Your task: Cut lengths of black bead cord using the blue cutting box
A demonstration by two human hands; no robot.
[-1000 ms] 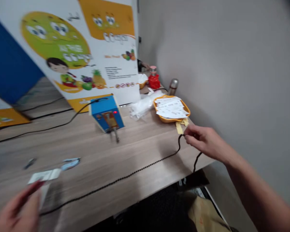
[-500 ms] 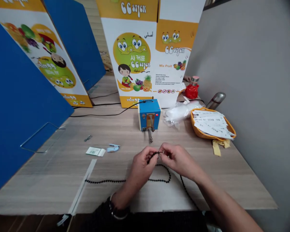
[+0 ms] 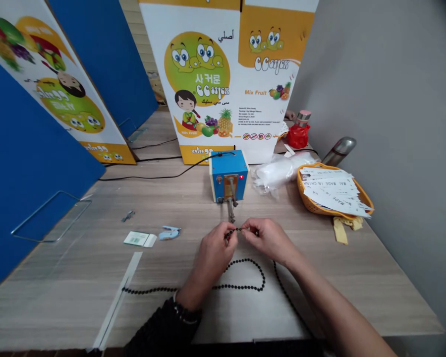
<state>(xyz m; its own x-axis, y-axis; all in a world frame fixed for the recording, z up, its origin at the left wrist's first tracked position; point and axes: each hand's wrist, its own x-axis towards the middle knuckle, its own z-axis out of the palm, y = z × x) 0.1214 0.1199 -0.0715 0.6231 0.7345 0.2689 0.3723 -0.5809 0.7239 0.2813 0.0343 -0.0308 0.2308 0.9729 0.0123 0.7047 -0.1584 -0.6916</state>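
My left hand (image 3: 211, 255) and my right hand (image 3: 267, 242) meet at the middle of the wooden table, both pinching a short length of a black bead strand (image 3: 241, 286). The rest of the strand loops loosely on the tabletop below them and trails off toward the front edge. Just above my fingertips, a metal fitting (image 3: 231, 210) juts from a small blue box (image 3: 228, 175) with a lit red light. My hands do not touch the box. The exact spot where my fingers grip is partly hidden.
A wooden table (image 3: 78, 277) holds a white card (image 3: 137, 238), a small blue clip (image 3: 169, 232) and a white strip (image 3: 119, 292). At the back right are a plastic bag (image 3: 280, 171), an orange basket (image 3: 319, 198) of paper labels, a steel flask (image 3: 339, 151) and a red-wrapped jar (image 3: 298, 136).
Since the earliest frame, the view has swung from tilted to level, and my hands have come together on the strand. Over the last half second they have moved slightly closer to the blue box.
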